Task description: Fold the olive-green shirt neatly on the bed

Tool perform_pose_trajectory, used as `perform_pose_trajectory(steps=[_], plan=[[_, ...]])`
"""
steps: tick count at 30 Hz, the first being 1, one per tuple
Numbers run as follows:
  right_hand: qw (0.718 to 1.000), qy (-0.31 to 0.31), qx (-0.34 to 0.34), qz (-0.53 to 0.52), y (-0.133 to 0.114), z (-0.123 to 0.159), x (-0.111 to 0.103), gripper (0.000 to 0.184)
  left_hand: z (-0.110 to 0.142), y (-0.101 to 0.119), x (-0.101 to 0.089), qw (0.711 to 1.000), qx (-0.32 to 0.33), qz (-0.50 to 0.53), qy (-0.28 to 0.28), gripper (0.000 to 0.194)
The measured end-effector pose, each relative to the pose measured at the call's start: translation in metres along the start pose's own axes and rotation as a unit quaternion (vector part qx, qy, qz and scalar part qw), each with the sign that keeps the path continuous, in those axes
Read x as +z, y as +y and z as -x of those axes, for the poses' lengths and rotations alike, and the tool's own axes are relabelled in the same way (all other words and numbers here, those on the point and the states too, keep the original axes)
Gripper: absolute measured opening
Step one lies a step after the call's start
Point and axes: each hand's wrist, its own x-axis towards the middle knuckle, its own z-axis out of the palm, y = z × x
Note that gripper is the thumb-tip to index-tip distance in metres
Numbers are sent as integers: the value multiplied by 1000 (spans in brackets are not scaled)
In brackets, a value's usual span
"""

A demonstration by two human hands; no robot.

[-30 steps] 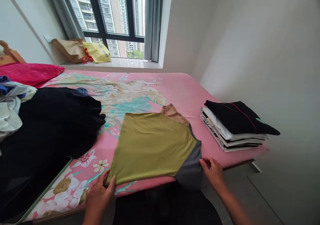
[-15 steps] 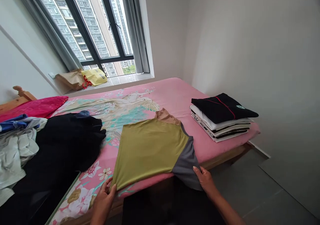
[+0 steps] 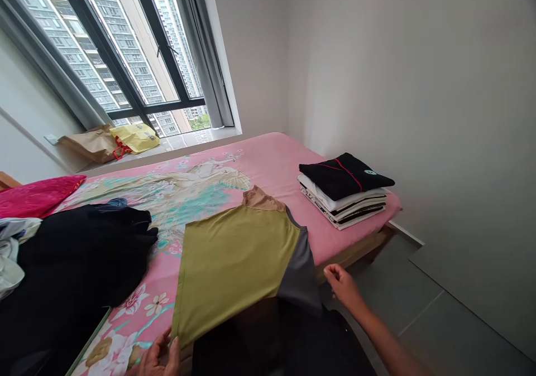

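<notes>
An olive-green shirt point(image 3: 232, 261) with a grey sleeve point(image 3: 299, 273) and a tan collar lies flat at the near edge of the pink flowered bed point(image 3: 268, 161). My left hand point(image 3: 157, 356) pinches the shirt's lower left corner at the bottom of the view. My right hand point(image 3: 343, 284) hovers just right of the grey sleeve, off the bed's edge, with its fingers curled and nothing seen in them.
A stack of folded clothes point(image 3: 343, 189), black on top, sits at the bed's right corner. A heap of black garments point(image 3: 71, 259) and light clothes covers the left. A pink pillow point(image 3: 36, 194) lies far left. Bags point(image 3: 113, 139) rest on the windowsill.
The view has swung right and back. My right hand has come off the grey sleeve and now sits beside it. My left hand keeps the shirt's corner.
</notes>
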Motion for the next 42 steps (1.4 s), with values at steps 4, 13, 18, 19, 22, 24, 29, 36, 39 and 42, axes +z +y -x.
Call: perform_pose_trajectory(steps=[4,13,18,19,22,24,29,36,39,42], plan=[[998,27,-50,39,-24,-28,4,32,4,46,25,992,112,45,-30,43],[988,34,-63,134,-33,-59,27,34,7,183,121,907,366,15,-207,39],[990,53,-42,120,-22,-56,17,33,9,222,155,904,323,-134,-247,45],[991,54,-42,117,-22,-55,15,33,10,224,159,902,320,-151,-245,46],[992,47,-52,105,-27,-53,15,36,15,223,166,901,326,-179,-223,49],[993,31,-53,103,-33,-54,19,36,18,221,167,900,328,-188,-217,50],[994,7,-28,104,-34,-60,32,36,19,220,164,899,323,-187,-230,50],[992,59,-65,95,-35,-42,24,31,19,218,163,904,322,-144,-240,54],[983,57,-155,76,-64,-35,29,31,17,220,158,902,315,-131,-264,54],[953,-33,-279,115,-96,-32,52,35,10,219,148,901,309,-124,-279,50]])
